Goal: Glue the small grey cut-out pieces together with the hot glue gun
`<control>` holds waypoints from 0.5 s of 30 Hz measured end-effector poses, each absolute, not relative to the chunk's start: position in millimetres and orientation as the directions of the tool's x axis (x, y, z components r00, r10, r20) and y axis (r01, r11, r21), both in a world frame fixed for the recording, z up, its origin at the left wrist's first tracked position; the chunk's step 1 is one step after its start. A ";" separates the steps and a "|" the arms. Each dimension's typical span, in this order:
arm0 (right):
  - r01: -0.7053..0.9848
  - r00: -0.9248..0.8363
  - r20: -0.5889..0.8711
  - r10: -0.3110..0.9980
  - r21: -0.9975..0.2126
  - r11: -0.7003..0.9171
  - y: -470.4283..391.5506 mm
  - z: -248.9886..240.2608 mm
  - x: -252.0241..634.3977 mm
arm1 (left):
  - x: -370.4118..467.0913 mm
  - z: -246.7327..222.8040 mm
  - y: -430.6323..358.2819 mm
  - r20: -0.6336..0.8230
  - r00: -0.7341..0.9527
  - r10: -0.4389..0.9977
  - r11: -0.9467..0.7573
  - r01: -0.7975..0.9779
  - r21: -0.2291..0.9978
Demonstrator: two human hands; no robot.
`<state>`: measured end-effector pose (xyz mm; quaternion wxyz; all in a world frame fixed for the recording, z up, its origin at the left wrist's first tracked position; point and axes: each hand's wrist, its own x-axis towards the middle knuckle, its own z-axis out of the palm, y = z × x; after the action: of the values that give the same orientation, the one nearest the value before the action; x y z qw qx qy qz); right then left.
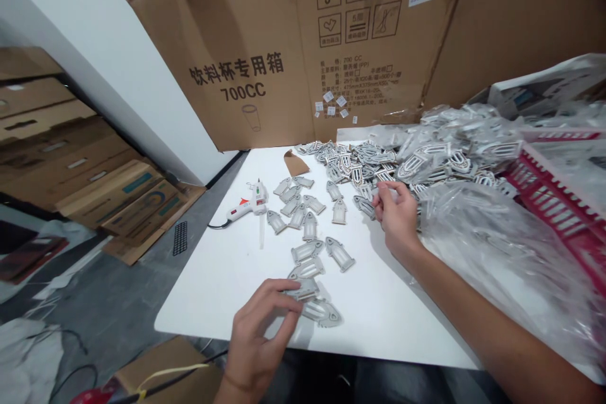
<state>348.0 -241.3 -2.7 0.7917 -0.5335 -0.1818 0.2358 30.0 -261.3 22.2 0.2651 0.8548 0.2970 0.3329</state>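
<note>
Near the table's front edge, my left hand (265,322) has its thumb and fingers closed on a grey flat piece (303,289), which lies over other such pieces. Just below it is another grey piece (322,312) with a pointed end. My right hand (396,211) is closed in a pinch beside the large pile (357,161) of similar pieces; what its fingertips hold is hidden. Several loose grey pieces (310,227) lie scattered between the hands and the pile. A white glue gun (258,197) stands left of them on the white table (213,284).
Cardboard boxes (255,31) form a wall behind the table. Clear plastic bags (497,252) and a pink basket (544,183) occupy the right side. A brown scrap (296,164) lies near the back. More cartons (142,208) stand on the floor at left.
</note>
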 end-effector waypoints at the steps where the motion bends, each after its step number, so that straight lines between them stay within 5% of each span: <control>1: -0.188 0.815 0.031 0.579 -0.931 0.313 -241.5 -2.2 347.4 | 23.7 24.0 -261.1 0.415 0.594 0.690 -0.685 0.347 0.641; 7: -0.252 0.691 0.006 0.723 -0.935 0.248 -244.0 2.9 338.4 | -10.7 15.1 -262.0 0.468 0.566 0.679 -0.728 0.433 0.532; 15: -0.261 0.277 0.024 0.961 -0.960 0.099 -256.3 11.4 315.5 | -4.7 19.3 -256.2 0.460 0.583 0.670 -0.742 0.517 0.426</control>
<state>315.5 -256.3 11.4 0.6429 -0.4743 -0.3689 0.4750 -4.7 -256.2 19.3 0.1240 0.8810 0.3367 0.3082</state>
